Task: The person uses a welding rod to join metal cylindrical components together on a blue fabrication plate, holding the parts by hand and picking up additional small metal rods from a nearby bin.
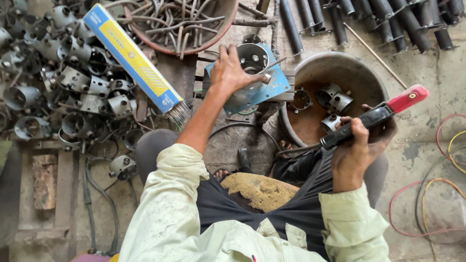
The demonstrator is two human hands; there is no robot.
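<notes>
My left hand [232, 71] reaches forward and grips a short grey metal ring [252, 57] that stands on a blue metal plate [264, 90]. A thin rod pokes out beside the ring at my fingertips. My right hand [359, 145] is closed around a black welding electrode holder [374, 118] with a red tip, held over the edge of a round rusty basin [335, 65]. Three similar grey metal ring parts [334, 99] lie inside that basin.
A heap of grey ring parts [63, 82] fills the left. A blue and yellow box of welding rods [133, 60] lies open. A red-rimmed bowl of bent rods [179, 22] sits at the top, black tubes [388, 19] top right, coloured cables [446, 160] right.
</notes>
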